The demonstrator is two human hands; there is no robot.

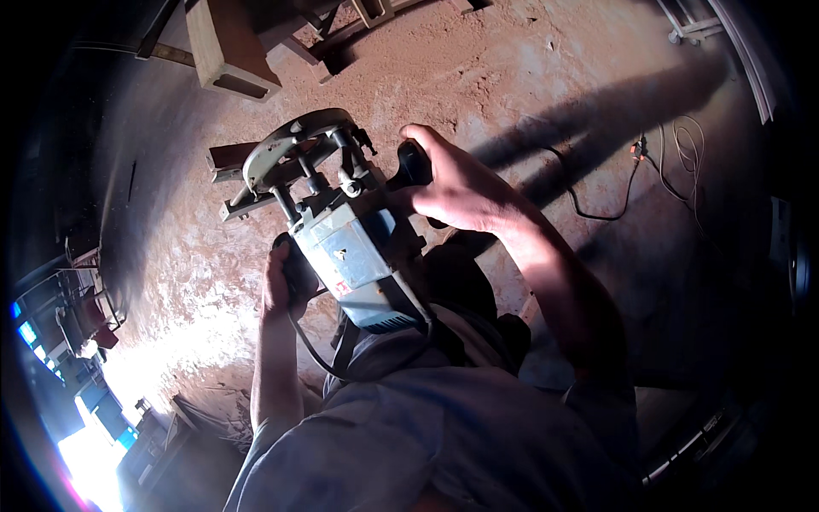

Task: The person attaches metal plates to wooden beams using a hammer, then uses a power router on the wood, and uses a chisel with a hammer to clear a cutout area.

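Observation:
A grey plunge router (348,252) is held up in front of my body with both hands. Its rounded metal base (256,160) points away from me, and the vented motor end is near my torso. My left hand (276,280) is closed around the dark knob on the router's left side. On the other side my right hand (456,186) grips the black handle (413,164), with the thumb side toward the far end. A dark power cord (309,352) loops from the router across my front. The cutter itself cannot be made out.
Reddish dust covers the floor (461,81). A long hollow wooden piece (226,55) juts in at the far left. To the right, a black cord (604,218) meets an orange plug (637,150) and a pale cable (695,149). Strong light glares at lower left.

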